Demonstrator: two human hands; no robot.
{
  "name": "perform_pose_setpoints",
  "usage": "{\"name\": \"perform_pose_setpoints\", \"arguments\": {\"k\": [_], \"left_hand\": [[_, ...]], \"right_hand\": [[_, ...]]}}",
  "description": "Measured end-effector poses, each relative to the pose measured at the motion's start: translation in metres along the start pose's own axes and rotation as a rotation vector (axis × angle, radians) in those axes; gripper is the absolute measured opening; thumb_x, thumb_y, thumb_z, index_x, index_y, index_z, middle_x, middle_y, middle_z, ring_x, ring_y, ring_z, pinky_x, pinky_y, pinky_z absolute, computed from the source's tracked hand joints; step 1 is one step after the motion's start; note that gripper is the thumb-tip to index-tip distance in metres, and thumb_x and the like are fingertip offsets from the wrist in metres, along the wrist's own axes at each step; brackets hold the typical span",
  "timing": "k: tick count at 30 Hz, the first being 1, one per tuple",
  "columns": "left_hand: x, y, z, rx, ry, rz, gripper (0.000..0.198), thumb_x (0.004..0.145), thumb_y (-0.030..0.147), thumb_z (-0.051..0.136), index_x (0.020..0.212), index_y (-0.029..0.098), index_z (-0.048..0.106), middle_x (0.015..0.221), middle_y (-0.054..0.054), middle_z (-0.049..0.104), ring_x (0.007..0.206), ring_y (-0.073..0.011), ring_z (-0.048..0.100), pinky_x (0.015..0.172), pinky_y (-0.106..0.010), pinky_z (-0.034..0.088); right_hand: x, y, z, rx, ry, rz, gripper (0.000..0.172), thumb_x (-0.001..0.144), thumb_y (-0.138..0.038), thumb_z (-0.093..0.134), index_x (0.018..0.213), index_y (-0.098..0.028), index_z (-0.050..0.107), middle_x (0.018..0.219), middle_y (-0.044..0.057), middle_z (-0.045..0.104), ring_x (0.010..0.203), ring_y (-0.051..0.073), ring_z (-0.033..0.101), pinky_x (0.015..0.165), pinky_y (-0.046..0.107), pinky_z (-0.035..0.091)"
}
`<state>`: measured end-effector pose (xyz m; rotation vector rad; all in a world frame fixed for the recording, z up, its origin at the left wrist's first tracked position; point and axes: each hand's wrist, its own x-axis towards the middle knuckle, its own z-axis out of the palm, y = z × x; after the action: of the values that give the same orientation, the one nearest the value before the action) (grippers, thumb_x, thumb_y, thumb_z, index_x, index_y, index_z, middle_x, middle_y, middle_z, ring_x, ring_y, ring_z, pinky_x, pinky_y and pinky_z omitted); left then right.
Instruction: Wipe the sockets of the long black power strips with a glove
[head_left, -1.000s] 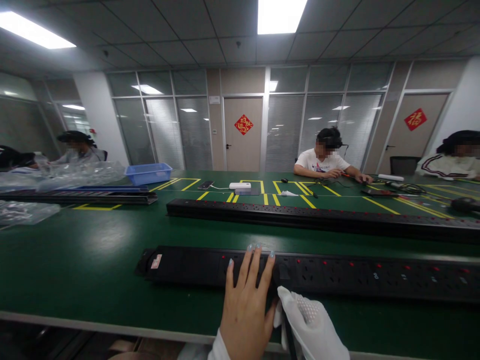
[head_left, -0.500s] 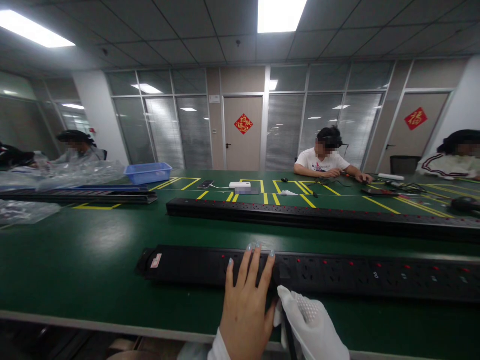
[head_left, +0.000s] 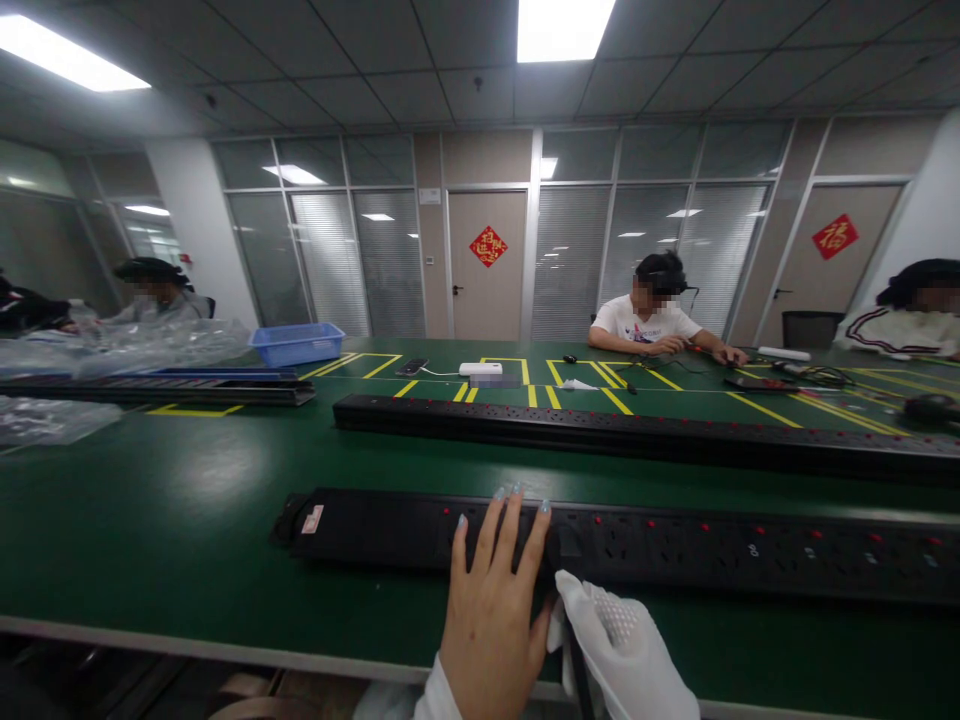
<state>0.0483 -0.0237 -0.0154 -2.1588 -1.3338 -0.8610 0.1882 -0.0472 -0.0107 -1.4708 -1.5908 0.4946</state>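
A long black power strip [head_left: 360,530] with rows of sockets and small red lights lies across the green table in front of me. My left hand [head_left: 491,610], bare, rests flat on it with the fingers stretched out. Just to the right, my right hand [head_left: 626,640] in a white dotted glove is closed around a black plug [head_left: 566,545] at one of the sockets. The plug's black cord [head_left: 577,665] runs down below the glove. How deep the plug sits in the socket cannot be made out.
Behind lies a second long black power strip [head_left: 525,420]. Dark metal channels [head_left: 247,393] and clear plastic bags [head_left: 150,345] lie at left, near a blue basket [head_left: 296,345]. A white power bank [head_left: 480,369] and phone [head_left: 416,367] lie farther back. A co-worker [head_left: 649,320] sits opposite.
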Motion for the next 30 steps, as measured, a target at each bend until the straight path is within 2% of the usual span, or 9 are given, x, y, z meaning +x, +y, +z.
{"name": "perform_pose_setpoints", "arguments": {"k": [4, 9, 13, 16, 22, 27, 29, 30], "left_hand": [[0.000, 0.000, 0.000, 0.001, -0.004, 0.005, 0.067, 0.088, 0.039, 0.052, 0.149, 0.030, 0.028, 0.153, -0.004, 0.035, 0.139, -0.0260, 0.033, 0.113, -0.050, 0.020], [-0.001, -0.001, 0.003, 0.032, 0.009, 0.008, 0.069, 0.084, 0.031, 0.053, 0.149, 0.030, 0.029, 0.153, -0.003, 0.035, 0.138, -0.0256, 0.033, 0.112, -0.049, 0.021], [-0.001, -0.002, 0.007, 0.036, 0.058, 0.021, 0.070, 0.081, 0.030, 0.054, 0.148, 0.029, 0.031, 0.153, -0.003, 0.036, 0.139, -0.0250, 0.031, 0.112, -0.047, 0.019], [-0.001, -0.002, 0.008, 0.047, 0.057, 0.017, 0.072, 0.080, 0.026, 0.053, 0.148, 0.030, 0.031, 0.153, -0.003, 0.036, 0.139, -0.0246, 0.030, 0.112, -0.047, 0.018], [0.000, 0.001, 0.006, 0.032, 0.040, 0.007, 0.076, 0.075, 0.019, 0.053, 0.148, 0.028, 0.032, 0.152, -0.003, 0.037, 0.139, -0.0256, 0.032, 0.112, -0.049, 0.020], [-0.001, 0.001, 0.006, 0.008, 0.031, -0.008, 0.076, 0.075, 0.018, 0.053, 0.147, 0.029, 0.032, 0.154, -0.002, 0.033, 0.141, -0.0252, 0.028, 0.113, -0.050, 0.018], [-0.001, -0.001, 0.005, 0.011, 0.032, 0.021, 0.076, 0.077, 0.021, 0.053, 0.148, 0.029, 0.029, 0.155, -0.002, 0.032, 0.141, -0.0250, 0.028, 0.113, -0.050, 0.018], [-0.001, -0.002, 0.005, 0.018, 0.031, 0.026, 0.075, 0.079, 0.021, 0.053, 0.149, 0.029, 0.028, 0.155, -0.002, 0.033, 0.141, -0.0249, 0.028, 0.113, -0.049, 0.019]], "right_hand": [[-0.001, 0.002, 0.001, 0.033, -0.001, 0.000, 0.070, 0.086, -0.076, 0.037, 0.067, -0.020, 0.074, 0.065, 0.009, 0.075, 0.064, 0.023, 0.072, 0.065, 0.025, 0.054], [-0.003, -0.007, -0.004, -0.006, 0.038, -0.063, 0.071, 0.087, -0.075, 0.035, 0.066, -0.022, 0.076, 0.060, 0.008, 0.074, 0.056, 0.021, 0.070, 0.058, 0.023, 0.051], [-0.005, -0.013, -0.005, -0.018, 0.102, -0.080, 0.066, 0.091, -0.069, 0.036, 0.068, -0.023, 0.078, 0.063, 0.006, 0.075, 0.060, 0.020, 0.071, 0.064, 0.021, 0.053], [-0.005, -0.011, -0.003, 0.004, 0.097, -0.032, 0.063, 0.089, -0.069, 0.041, 0.069, -0.022, 0.078, 0.067, 0.007, 0.076, 0.065, 0.021, 0.073, 0.068, 0.020, 0.053], [-0.003, 0.001, 0.002, 0.139, 0.126, 0.121, 0.064, 0.074, -0.076, 0.057, 0.082, -0.017, 0.079, 0.090, 0.012, 0.078, 0.089, 0.028, 0.073, 0.075, 0.023, 0.056], [-0.005, -0.003, 0.001, 0.178, 0.127, 0.176, 0.054, 0.071, -0.070, 0.066, 0.078, -0.018, 0.077, 0.088, 0.012, 0.078, 0.090, 0.029, 0.072, 0.077, 0.025, 0.055], [-0.008, -0.005, 0.000, 0.216, 0.157, 0.233, 0.050, 0.068, -0.067, 0.071, 0.079, -0.019, 0.076, 0.088, 0.011, 0.078, 0.088, 0.028, 0.072, 0.071, 0.023, 0.055], [-0.009, -0.006, 0.000, 0.260, 0.157, 0.265, 0.049, 0.066, -0.067, 0.072, 0.076, -0.019, 0.074, 0.084, 0.010, 0.078, 0.081, 0.026, 0.073, 0.064, 0.022, 0.055]]}}
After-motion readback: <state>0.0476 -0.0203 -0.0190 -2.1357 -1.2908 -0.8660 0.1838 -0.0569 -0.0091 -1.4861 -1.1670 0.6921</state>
